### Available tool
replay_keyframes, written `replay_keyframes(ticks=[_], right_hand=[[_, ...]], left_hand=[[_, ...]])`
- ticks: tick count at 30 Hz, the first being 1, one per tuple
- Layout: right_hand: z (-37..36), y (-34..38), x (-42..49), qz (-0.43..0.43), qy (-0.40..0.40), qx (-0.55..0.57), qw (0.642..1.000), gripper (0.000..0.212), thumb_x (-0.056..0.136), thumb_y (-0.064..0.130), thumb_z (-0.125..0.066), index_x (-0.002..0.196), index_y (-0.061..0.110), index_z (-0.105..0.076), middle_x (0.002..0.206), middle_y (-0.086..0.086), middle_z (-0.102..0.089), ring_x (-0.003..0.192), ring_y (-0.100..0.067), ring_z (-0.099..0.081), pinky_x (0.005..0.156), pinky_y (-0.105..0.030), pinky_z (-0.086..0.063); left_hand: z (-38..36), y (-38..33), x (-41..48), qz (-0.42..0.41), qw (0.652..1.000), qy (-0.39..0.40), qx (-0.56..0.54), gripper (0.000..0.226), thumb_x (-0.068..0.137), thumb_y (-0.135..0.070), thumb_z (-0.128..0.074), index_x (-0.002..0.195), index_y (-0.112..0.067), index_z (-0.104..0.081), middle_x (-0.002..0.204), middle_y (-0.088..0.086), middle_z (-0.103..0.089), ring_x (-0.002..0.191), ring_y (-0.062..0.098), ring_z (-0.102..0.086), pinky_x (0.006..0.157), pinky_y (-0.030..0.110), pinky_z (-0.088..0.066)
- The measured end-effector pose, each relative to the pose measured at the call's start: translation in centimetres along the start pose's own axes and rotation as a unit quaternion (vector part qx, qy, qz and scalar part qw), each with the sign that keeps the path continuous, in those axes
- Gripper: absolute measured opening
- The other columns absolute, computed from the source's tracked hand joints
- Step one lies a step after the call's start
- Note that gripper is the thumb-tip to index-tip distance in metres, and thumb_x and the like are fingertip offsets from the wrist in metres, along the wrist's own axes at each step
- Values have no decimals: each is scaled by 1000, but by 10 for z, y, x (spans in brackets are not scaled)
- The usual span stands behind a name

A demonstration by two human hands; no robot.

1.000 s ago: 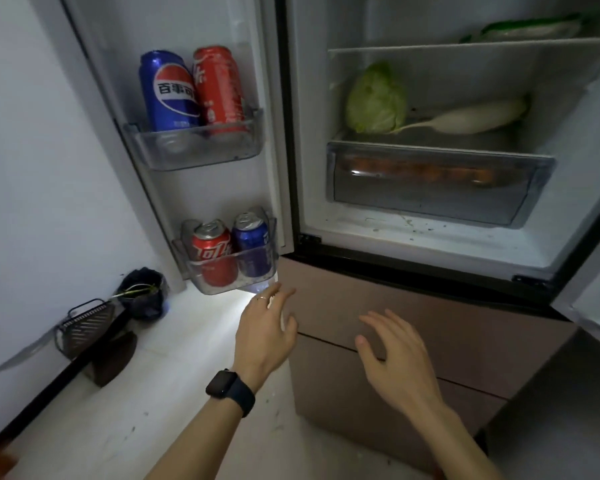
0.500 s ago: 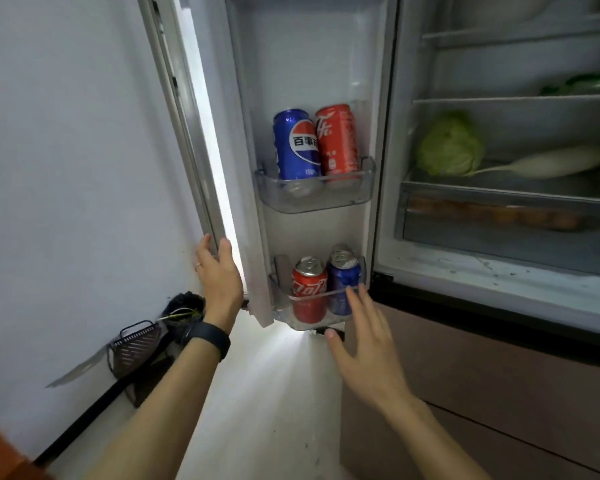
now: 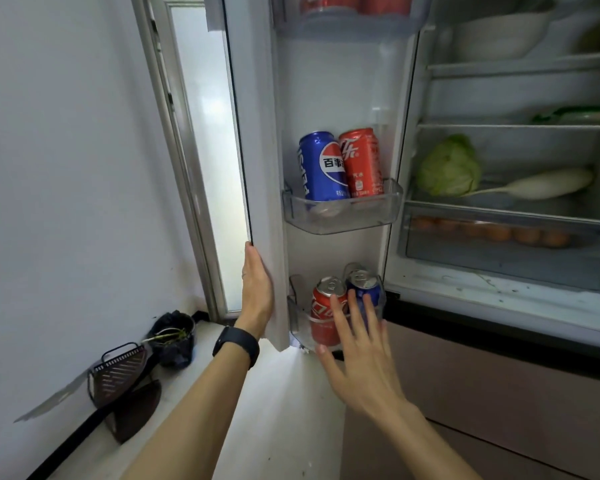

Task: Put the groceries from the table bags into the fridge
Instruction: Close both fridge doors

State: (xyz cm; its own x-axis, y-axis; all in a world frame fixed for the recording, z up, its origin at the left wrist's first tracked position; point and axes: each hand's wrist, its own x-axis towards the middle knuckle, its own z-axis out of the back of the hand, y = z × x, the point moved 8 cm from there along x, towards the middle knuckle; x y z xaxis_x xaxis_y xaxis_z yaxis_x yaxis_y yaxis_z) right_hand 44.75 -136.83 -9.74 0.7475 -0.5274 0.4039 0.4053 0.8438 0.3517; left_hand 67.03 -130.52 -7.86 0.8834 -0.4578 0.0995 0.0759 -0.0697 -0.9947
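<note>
1. The lowest door bin (image 3: 297,308) holds a red can (image 3: 321,318) at its left end and a blue can (image 3: 364,287) at its right end, touching. Both look stiff and smooth. If full they are probably fairly heavy and slippery when cold, so the best hold is round the wall just above the bin's front edge.
2. The fridge door (image 3: 260,133) is rigid and loaded with cans. It should swing easily from its free outer edge, though a hard shove could rattle the cans.
3. On the shelf inside, the cabbage (image 3: 449,168) sits at the left end with the radish (image 3: 548,183) beside it. The eggs (image 3: 499,233), in the drawer below, are the fragile items.
4. The left hand (image 3: 257,292) holds the door's outer edge near its bottom corner, just left of the lowest bin.
5. The right hand (image 3: 357,358) is spread flat, and its fingertips (image 3: 336,306) overlap both low cans. Whether they touch the cans cannot be told.
6. The hands are apart, with the door's edge between them. The shelf groceries lie well to the right of both, and no table bags are in view.
</note>
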Motion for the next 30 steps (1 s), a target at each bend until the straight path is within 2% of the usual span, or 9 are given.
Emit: replay_keyframes(ticks=[3,6,8,13,16,18,21,25,30], right_hand=[[3,-5,-6,-3,-11,-4,1000,84,98,63,-35,149,42,28,159,10,34,145,-14,35,120,-44,14],[8,-14,-15,-28,-23,37,999,87,96,65,-41,150,46,24,159,15,33,146,-10,32,122,-42,4],[13,-21,-23,-50,-43,77,995,89,93,65,-46,152,47,19,160,16,30,148,-9,27,122,-42,-2],[46,-22,-42,-75,-141,124,979,86,90,61,-50,159,32,-8,166,13,11,152,-8,11,121,-41,-7],[68,-15,-50,-69,-191,156,967,77,92,54,-52,157,28,-20,165,17,-5,152,-5,-2,122,-41,-13],[78,-17,-55,-87,-195,205,955,75,94,53,-53,157,28,-20,164,13,-16,150,-4,-11,122,-42,-19],[89,-33,-67,-150,-179,298,926,77,97,49,-53,156,37,-6,165,12,-12,150,-5,-11,123,-41,-19],[112,-73,-75,-179,-197,299,917,80,98,44,-55,157,40,-1,165,18,-8,151,-5,-9,123,-42,-18],[137,-114,-75,-162,-185,279,928,79,97,44,-58,152,56,-3,161,30,-6,149,-2,-10,117,-37,-19]], left_hand=[[-5,-25,-30,-57,998,-16,25,96,80,-91,-11,159,-37,-18,163,-7,-28,150,16,-26,125,48,-17],[-7,-32,-55,-98,993,-40,51,71,100,-66,-17,161,-28,-16,164,-5,-24,151,14,-20,125,37,-8],[-10,-29,-73,-101,991,-54,63,60,105,-55,-26,160,-33,-17,162,-1,-25,148,17,-23,121,31,-12],[-23,-24,-125,-158,979,-65,114,63,91,-62,-43,151,-48,-27,155,-5,-24,141,18,-29,116,36,-29],[-33,-25,-149,-194,974,-46,109,52,90,-56,-50,140,-56,-35,160,-10,-17,142,-4,-22,112,28,-27],[-46,-30,-163,-226,970,-9,90,46,93,-49,-53,136,-56,-38,157,-9,-28,139,-10,-26,109,21,-31],[-70,-32,-183,-250,965,23,77,46,99,-38,-52,138,-55,-34,145,-15,-45,134,6,-45,110,34,-44],[-100,-26,-193,-235,967,46,88,60,103,-29,-54,144,-59,-22,140,-14,-47,124,-1,-50,103,30,-51],[-145,-29,-202,-257,955,107,102,56,100,-31,-60,144,-55,-34,129,-16,-41,115,-6,-52,91,19,-54]])
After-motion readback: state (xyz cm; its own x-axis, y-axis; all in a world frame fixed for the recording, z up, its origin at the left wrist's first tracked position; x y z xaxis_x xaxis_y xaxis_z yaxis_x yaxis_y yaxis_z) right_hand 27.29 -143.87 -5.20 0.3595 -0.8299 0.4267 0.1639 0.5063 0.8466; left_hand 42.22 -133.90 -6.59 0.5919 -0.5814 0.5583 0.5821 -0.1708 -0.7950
